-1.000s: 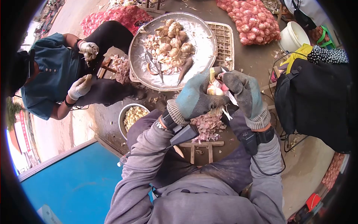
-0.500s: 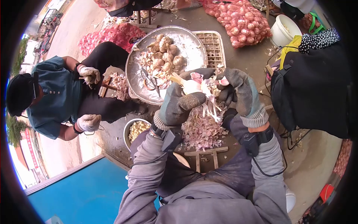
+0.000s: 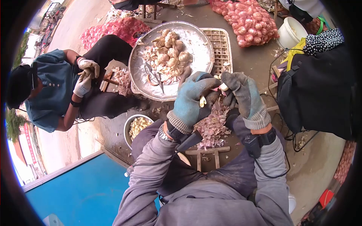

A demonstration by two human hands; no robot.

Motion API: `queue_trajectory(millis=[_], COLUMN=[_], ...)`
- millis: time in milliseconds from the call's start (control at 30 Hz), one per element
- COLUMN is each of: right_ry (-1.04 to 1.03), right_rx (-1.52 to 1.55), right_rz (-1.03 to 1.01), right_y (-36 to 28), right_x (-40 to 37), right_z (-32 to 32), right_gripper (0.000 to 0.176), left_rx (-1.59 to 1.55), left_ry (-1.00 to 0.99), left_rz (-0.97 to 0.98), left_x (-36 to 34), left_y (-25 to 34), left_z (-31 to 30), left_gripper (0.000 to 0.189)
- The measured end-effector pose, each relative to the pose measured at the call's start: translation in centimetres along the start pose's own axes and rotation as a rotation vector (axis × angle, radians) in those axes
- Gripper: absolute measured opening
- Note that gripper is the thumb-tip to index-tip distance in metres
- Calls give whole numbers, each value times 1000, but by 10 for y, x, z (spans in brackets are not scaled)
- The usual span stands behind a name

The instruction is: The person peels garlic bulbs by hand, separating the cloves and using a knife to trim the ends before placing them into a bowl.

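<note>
In the head view, a garlic bulb [image 3: 203,101], mostly hidden, is gripped in the closed left hand [image 3: 191,94], beside the round metal tray [image 3: 198,43], apparently for steadiness. A pale clove [image 3: 223,87] is pinched by the right hand [image 3: 243,92], its fingers curled. The bulb's stem is pointed wearerward, its long axis seemingly slanted away rightward.

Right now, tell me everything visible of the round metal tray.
The tray is wide, shallow, silvery and metallic-looking, with a raised rim and whitish smears inside. It lies face up over a pale lattice crate. On it sit garlic bulbs, loose pale scraps and scissors. The left hand hides part of its rim; whether they touch, I cannot tell.
</note>
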State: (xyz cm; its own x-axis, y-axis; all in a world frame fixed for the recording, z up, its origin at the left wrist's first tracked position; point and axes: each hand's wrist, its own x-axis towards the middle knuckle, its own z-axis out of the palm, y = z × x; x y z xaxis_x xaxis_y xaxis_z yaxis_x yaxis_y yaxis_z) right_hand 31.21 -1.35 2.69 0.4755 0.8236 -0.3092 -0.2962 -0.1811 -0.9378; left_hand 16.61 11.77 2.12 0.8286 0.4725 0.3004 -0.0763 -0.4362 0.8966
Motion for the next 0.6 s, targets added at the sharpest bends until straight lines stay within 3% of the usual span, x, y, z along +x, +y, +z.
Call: queue_trajectory(millis=[67, 100, 200, 233, 333, 400, 467, 600], right_ry=[59, 58, 28, 32, 14, -10, 48, 14], right_rx=[8, 7, 17, 58, 139, 185, -101, -73], right_rz=[76, 80, 125, 165, 200, 208, 120, 192], right_y=[0, 1, 2, -1, 5, 8, 3, 1], right_x=[1, 2, 4, 3, 6, 4, 2, 2], right_z=[7, 7, 6, 8, 8, 13, 21, 17], right_gripper=[33, 33, 26, 25, 25, 26, 30, 34], left_rx=[277, 268, 326, 349, 338, 321, 273, 162], left_ry=[-31, -49, -102, -90, -137, -118, -61, -17], left_rz=[105, 142, 148, 127, 84, 71, 60, -27], left_x=[-1, 0, -2, -3, -6, -9, -10, -8], left_y=[1, 3, 4, 6, 4, 2, -4, -11], left_z=[-3, -4, -8, -8, -10, -11, -9, -8], left_gripper=[26, 35, 36, 20, 35, 29, 23, 18])
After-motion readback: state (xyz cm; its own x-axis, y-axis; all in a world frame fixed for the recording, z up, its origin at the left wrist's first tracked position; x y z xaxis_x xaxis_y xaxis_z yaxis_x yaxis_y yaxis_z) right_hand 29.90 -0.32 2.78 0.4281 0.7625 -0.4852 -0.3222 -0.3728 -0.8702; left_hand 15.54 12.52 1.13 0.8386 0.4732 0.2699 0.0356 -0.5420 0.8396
